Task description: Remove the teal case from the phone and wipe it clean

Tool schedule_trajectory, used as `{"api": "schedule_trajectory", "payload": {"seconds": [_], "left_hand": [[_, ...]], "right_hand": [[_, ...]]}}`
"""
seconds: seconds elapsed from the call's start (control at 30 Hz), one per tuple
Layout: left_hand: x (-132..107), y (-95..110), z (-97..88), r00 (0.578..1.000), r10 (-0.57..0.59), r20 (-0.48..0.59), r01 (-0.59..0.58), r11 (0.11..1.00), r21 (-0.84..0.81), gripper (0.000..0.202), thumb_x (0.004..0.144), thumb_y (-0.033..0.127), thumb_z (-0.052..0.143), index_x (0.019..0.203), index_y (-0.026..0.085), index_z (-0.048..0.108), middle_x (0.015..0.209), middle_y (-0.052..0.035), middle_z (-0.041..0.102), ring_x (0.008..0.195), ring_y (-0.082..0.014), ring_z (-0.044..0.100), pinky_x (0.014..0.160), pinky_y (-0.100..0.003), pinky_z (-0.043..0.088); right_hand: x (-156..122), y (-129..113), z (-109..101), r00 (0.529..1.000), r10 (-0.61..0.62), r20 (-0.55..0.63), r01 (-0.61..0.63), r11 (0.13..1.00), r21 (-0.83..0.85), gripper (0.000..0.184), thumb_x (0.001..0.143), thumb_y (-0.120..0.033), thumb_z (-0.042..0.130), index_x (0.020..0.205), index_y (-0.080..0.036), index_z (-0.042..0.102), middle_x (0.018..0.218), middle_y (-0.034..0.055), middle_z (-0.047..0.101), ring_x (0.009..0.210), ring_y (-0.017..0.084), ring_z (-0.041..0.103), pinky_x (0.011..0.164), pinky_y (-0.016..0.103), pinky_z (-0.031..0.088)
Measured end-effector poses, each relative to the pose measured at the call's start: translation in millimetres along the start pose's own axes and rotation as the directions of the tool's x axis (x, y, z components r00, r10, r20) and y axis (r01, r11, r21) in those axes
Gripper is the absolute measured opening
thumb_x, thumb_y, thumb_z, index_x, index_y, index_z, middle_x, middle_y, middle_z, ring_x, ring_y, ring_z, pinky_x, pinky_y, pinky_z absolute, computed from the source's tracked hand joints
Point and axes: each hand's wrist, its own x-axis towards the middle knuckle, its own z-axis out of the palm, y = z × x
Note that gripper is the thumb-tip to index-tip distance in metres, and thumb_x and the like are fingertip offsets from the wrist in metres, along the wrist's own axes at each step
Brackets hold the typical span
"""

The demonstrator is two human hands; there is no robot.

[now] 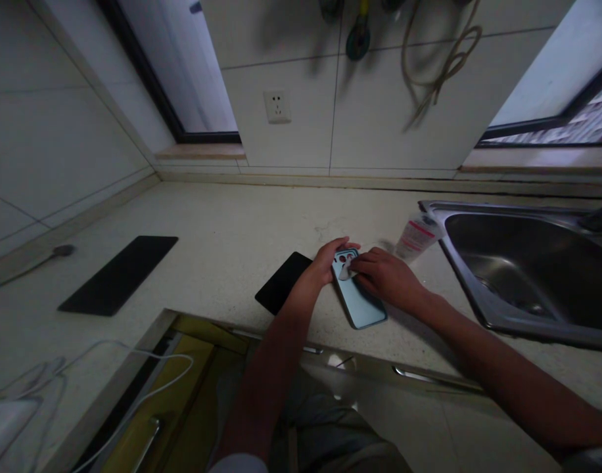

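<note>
A light blue phone case (361, 303) with a camera cutout at its top lies tilted on the counter, back side up. I cannot tell whether a phone is inside it. My left hand (325, 259) grips its upper left edge, with fingers around the top. My right hand (382, 274) is closed over the upper right part, its fingertips pressed together on a small whitish piece (345, 268), like a tissue or wipe, against the camera area. Under my left forearm a flat black rectangle (280, 284) lies on the counter, partly covered.
A clear plastic cup (415, 238) with red print stands beyond my right hand. The steel sink (471, 299) is at the right. Another black flat panel (121, 276) lies at the left, with a white cable (133, 346) nearer me. Drawers (183, 368) are below the counter edge.
</note>
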Motion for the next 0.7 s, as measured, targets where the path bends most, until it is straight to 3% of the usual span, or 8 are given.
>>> {"api": "schedule_trajectory", "payload": {"seconds": [0.7], "left_hand": [[3.5, -1.9, -1.7, 0.999, 0.032, -0.035, -0.031, 0.999, 0.040, 0.027, 0.089, 0.029, 0.056, 0.078, 0.010, 0.071, 0.065, -0.0056, 0.064, 0.054, -0.0126, 0.056, 0.059, -0.026, 0.043]], "right_hand": [[-0.1, -3.6, -0.3, 0.999, -0.030, 0.036, 0.029, 0.999, 0.022, 0.019, 0.089, -0.013, 0.057, 0.099, -0.017, 0.073, 0.099, 0.0119, 0.071, 0.093, 0.025, 0.061, 0.080, 0.035, 0.045]]}}
